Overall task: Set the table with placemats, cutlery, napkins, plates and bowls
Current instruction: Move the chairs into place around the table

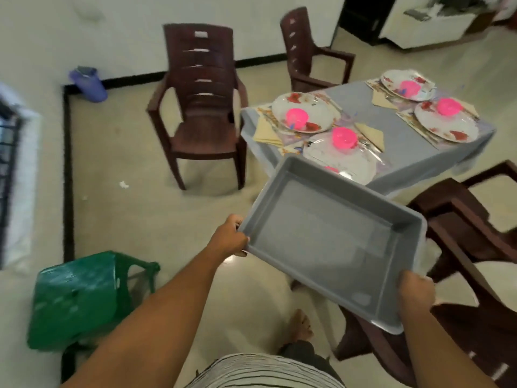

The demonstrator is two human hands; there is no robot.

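I hold an empty grey plastic tub (pixel 330 236) in the air, tilted, in front of me. My left hand (pixel 229 238) grips its left rim and my right hand (pixel 415 288) grips its near right corner. Beyond it stands a table with a grey cloth (pixel 391 119). On the cloth lie several placemats, each with a floral white plate (pixel 305 113) and a pink bowl (pixel 296 117) on it. Beige folded napkins (pixel 267 133) lie beside the plates. Cutlery is too blurred to make out.
Brown plastic chairs stand around the table: one at the left (pixel 201 107), one at the back (pixel 307 51), two at the near right (pixel 470 247). A green plastic stool (pixel 81 298) is at my lower left. A purple bottle (pixel 88 84) lies by the wall.
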